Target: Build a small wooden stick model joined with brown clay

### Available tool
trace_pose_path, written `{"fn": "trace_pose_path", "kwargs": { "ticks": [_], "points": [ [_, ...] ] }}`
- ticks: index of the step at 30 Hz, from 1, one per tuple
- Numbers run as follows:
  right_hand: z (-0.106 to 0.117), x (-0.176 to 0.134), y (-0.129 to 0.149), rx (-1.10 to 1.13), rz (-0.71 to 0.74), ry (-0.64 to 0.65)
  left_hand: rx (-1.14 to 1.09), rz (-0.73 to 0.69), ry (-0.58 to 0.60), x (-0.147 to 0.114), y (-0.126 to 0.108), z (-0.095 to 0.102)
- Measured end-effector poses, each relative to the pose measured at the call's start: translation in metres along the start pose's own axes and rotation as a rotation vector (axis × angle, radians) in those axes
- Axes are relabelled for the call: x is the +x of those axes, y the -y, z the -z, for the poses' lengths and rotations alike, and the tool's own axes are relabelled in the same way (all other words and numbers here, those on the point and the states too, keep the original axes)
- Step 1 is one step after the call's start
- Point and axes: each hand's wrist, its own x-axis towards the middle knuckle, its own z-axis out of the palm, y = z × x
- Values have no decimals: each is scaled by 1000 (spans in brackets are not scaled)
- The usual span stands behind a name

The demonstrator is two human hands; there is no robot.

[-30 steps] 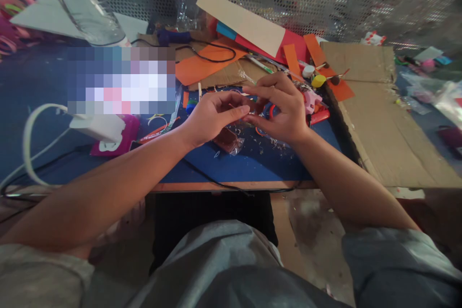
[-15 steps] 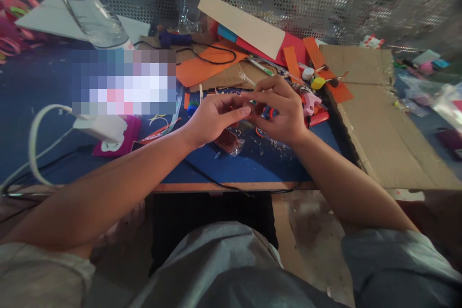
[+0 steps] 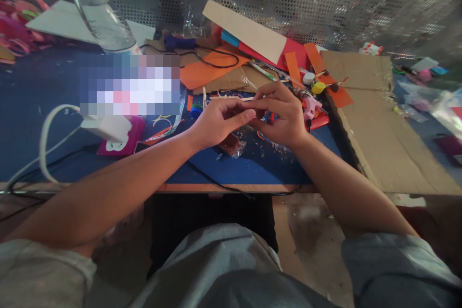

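Over the blue tabletop (image 3: pixel 231 168), my left hand (image 3: pixel 220 122) and my right hand (image 3: pixel 281 113) meet fingertip to fingertip. Both are closed in a pinch, thumbs and fingers curled together. Whatever they hold, if anything, is hidden by the fingers or too small to make out. Under my left hand lies a brown block in clear wrapping (image 3: pixel 233 144). A blue cap (image 3: pixel 197 110) is just left of that hand. Close to my right hand are a pink glue gun (image 3: pixel 311 107) and a red stick-like piece (image 3: pixel 319 121). Small pale scraps dot the table below my fingers.
A tilted water bottle (image 3: pixel 104 19) and a white charger in a magenta power socket (image 3: pixel 121 139) stand at left. Orange paper (image 3: pixel 205 70) and a cream sheet (image 3: pixel 245 29) lie behind my hands. Cardboard (image 3: pixel 382 125) covers the right. A black cable (image 3: pixel 212 180) runs along the front edge.
The view has shifted slightly, so the table things appear a little lower and further right. My hands stay pinched together, the left with a small shift of its thumb.
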Motion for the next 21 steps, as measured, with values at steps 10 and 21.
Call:
{"fn": "trace_pose_path", "kwargs": {
  "ticks": [10, 21],
  "points": [
    [25, 7, -36, -274, -230, -40, -251, 172, -202, 5, 1, -1],
    [0, 6, -60, -438, -421, 629, -164, 127, 157, -10, -10, -8]
  ]
}}
